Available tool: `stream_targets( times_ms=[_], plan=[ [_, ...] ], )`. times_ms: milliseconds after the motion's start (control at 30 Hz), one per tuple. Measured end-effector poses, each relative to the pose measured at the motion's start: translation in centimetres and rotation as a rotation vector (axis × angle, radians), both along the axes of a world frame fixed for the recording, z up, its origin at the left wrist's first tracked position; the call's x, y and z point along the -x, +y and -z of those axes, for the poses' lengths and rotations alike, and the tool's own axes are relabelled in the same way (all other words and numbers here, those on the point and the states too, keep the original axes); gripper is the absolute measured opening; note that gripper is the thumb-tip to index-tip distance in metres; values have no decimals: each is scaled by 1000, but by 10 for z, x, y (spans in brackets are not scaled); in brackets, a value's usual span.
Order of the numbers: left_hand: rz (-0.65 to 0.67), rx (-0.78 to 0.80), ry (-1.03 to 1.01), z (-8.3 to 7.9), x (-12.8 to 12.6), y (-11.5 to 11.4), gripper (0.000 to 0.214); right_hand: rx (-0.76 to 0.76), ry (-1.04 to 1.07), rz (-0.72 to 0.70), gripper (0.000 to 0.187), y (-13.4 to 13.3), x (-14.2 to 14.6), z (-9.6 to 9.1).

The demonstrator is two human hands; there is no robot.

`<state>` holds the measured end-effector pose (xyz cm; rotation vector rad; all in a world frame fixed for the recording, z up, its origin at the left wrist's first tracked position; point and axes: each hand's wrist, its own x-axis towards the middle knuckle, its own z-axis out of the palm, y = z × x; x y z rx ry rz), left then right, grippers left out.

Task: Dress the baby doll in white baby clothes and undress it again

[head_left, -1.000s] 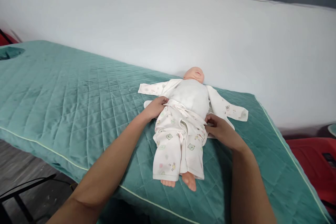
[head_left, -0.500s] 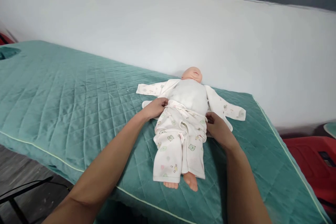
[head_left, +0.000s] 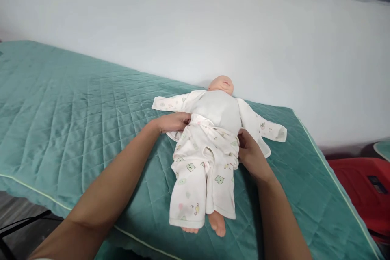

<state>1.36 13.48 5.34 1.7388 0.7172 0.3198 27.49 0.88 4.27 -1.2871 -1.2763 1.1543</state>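
Observation:
A baby doll (head_left: 219, 105) lies on its back, its head by the wall and its feet toward me. White patterned trousers (head_left: 195, 156) cover its legs up to the waist. Spread open beneath its body is a white baby shirt (head_left: 252, 121), sleeves out to both sides. My left hand (head_left: 176, 122) pinches the trousers' waistband at the doll's hip on the left. On the opposite hip my right hand (head_left: 250, 152) has its fingers closed on the waistband, the fingertips partly hidden by the cloth.
A green quilted cover (head_left: 91, 109) with pale piping lies over the bed. Behind it rises a white wall (head_left: 152, 28). Red chairs (head_left: 362, 187) stand past the right edge, and a dark metal frame (head_left: 24, 223) is on the floor at lower left.
The trousers' waistband sits slightly higher on the left, my left hand having shifted up a little with it. My right hand stays at the other hip. The camera view has shifted slightly.

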Motion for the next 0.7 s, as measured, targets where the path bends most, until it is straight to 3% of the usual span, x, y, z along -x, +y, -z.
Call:
stream_targets(
  times_ms=[133, 267, 500, 700],
  plan=[
    [-105, 141, -183, 5, -3, -4, 23, 21, 27, 51, 36, -1, -1, 1],
    [-148, 215, -205, 10, -4, -2, 21, 52, 65, 54, 38, -1, -8, 0],
    [-130, 238, -235, 12, 2, -2, 18, 68, 148, 46, 33, -2, -12, 0],
    [-243, 236, -224, 10, 4, -6, 7, 60, 123, 122, 32, 0, -12, 3]
  ],
)
